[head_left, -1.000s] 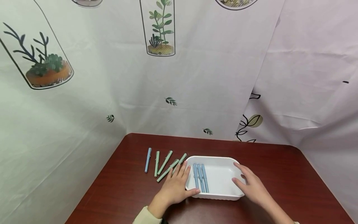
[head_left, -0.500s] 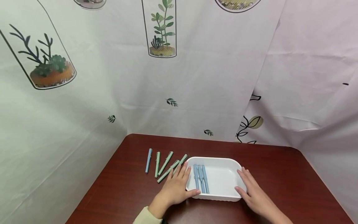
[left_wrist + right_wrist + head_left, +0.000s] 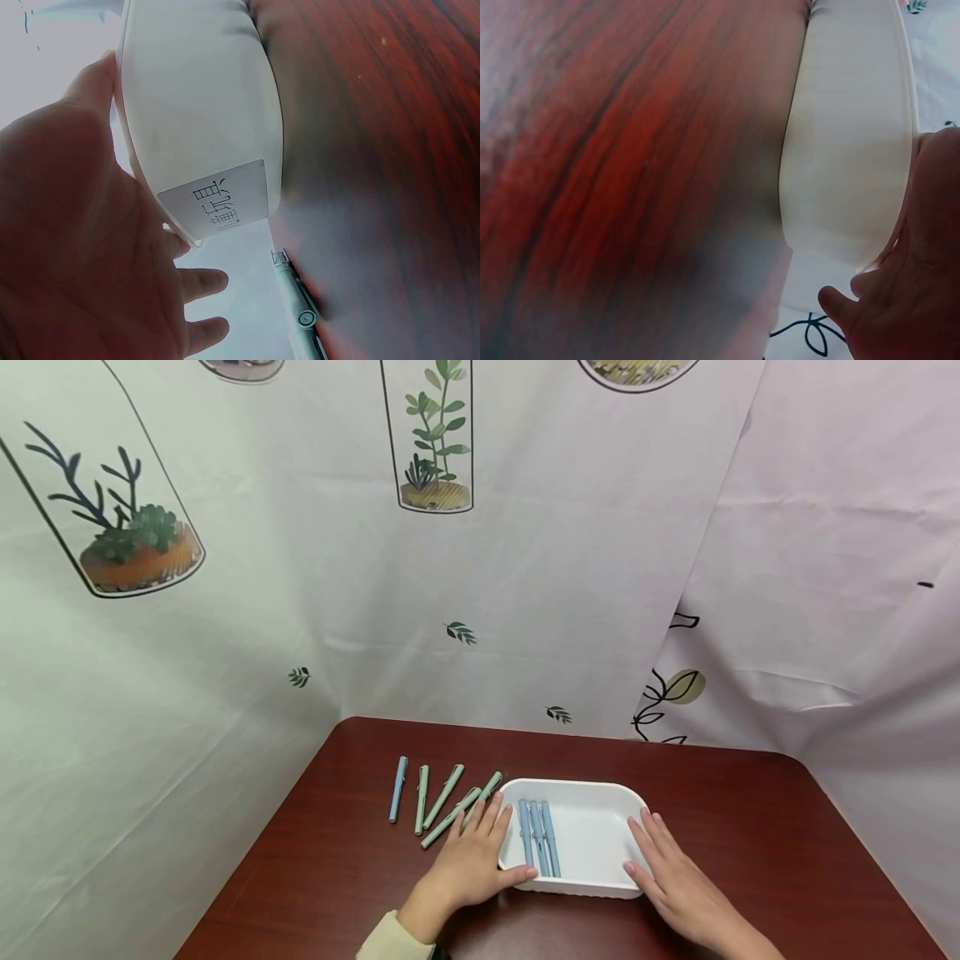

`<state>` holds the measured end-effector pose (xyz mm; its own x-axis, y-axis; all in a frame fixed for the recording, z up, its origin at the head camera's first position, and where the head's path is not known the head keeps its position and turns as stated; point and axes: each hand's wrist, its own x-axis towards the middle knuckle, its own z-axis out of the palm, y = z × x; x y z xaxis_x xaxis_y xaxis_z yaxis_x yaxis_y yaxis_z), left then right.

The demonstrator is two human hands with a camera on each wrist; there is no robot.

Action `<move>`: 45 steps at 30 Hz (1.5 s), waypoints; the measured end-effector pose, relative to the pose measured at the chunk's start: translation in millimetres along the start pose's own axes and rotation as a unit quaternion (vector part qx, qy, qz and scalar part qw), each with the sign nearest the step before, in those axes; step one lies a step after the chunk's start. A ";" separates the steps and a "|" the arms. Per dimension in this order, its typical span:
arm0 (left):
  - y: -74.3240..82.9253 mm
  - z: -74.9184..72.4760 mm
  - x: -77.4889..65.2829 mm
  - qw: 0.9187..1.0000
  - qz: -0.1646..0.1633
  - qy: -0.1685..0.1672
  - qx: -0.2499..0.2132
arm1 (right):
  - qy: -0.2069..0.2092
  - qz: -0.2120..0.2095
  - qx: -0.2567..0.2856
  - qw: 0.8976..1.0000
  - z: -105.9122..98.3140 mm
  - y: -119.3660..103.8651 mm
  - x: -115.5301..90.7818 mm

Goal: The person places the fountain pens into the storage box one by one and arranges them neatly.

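Observation:
A white plastic tray (image 3: 592, 887) stands on the table with three blue pens (image 3: 538, 839) lying side by side in its left part. Spread over the left rim, my left hand (image 3: 468, 864) has its fingers straight and its thumb along the near-left corner. On the other side, my right hand (image 3: 675, 877) lays straight fingers at the right rim, the thumb reaching over the near-right corner. The left wrist view shows a label (image 3: 217, 199) with printed characters on the tray's side, and a green pen (image 3: 304, 319) beyond it. Neither hand holds a pen.
Left of the tray lie several green pens (image 3: 442, 797), one partly hidden by the left hand. A single blue pen (image 3: 397, 789) lies farthest left. Behind the dark red wooden table (image 3: 300, 877) hangs a white cloth (image 3: 525, 585) printed with plants.
My right hand has come down from over the tray's right part onto its right rim, its fingers straightening. The left hand, tray and pens stay put; the head view has shifted slightly.

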<state>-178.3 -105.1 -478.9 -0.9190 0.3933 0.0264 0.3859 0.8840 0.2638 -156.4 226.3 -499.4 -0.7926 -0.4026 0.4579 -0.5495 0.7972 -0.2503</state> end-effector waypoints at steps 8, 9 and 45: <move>0.9 -2.0 -0.8 1.000 0.000 -0.002 -0.005 | 0.001 -0.012 -0.018 1.000 -1.8 -2.8 1.6; 1.0 -2.0 -0.8 1.000 0.000 -0.002 -0.007 | 0.002 -0.014 -0.019 1.000 -2.1 -3.1 1.7; -53.5 -41.9 -12.2 0.998 -0.010 0.052 -0.020 | -0.005 -0.009 -0.035 0.999 -0.7 0.0 0.3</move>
<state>-191.1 -167.8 -452.9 -0.9309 0.3448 0.1205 0.3652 0.8798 0.3042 -156.5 226.4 -498.7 -0.7848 -0.4216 0.4541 -0.5446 0.8189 -0.1809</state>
